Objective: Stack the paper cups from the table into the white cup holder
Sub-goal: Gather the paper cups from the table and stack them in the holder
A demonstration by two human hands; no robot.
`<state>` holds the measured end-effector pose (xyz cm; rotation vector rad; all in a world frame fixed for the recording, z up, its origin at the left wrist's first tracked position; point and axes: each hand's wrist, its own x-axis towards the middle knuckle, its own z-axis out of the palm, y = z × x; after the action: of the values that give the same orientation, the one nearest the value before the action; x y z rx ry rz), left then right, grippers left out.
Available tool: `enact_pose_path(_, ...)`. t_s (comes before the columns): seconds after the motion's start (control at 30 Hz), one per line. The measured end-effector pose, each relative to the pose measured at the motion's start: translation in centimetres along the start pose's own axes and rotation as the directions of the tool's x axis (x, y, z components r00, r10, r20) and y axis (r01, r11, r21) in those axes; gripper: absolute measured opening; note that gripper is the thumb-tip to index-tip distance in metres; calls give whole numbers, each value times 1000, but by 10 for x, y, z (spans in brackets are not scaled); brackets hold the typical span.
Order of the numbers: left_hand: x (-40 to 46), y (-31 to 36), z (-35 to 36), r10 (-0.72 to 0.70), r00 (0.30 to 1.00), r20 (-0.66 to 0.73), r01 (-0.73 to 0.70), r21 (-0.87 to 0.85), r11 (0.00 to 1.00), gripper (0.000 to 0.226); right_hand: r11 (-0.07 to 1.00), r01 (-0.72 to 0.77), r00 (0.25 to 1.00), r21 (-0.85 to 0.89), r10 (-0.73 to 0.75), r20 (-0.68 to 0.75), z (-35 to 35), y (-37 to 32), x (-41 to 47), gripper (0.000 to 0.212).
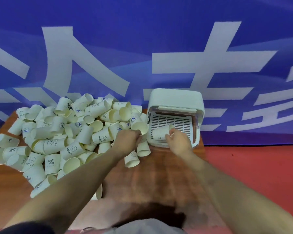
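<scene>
Fingers of the right hand (177,142) pinch a smooth tapered paper cup (161,132); left hand (128,141) fingers curl round another's rim.

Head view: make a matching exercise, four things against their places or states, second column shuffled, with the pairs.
Things:
1. Right hand
2. Left hand
3. Cup holder
4. Cup pile

Places or states:
A. Spread over the left of the table
B. Holds a cup lying on the slotted tray
C. Stands against the blue banner, lid up
D. Grips a cup at the pile's right edge

Pairs: 1-B, 2-D, 3-C, 4-A
</scene>
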<state>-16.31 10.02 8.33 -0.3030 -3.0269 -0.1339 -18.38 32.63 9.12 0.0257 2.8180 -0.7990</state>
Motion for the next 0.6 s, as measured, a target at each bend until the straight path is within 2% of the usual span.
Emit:
enact_pose_path(0.1,29,9,-5,16,999,36,-16,-7,1000,28,983,93,991,-161,-106,-78,-16,3,10,23)
enact_pose_path(0.3,62,25,6,40,996,80,-40,-5,999,31,955,126,978,-268,-165,-130,-21,17,28,28)
enact_pose_path(0.47,72,33,34,45,988,149,-51,35,998,30,939,180,962,-293,-230,-147,-11,27,45,32)
enact_pose_path(0.6,79,33,56,55,973,223,-68,54,996,29,937,194,969,-291,-229,-94,1,36,59,34)
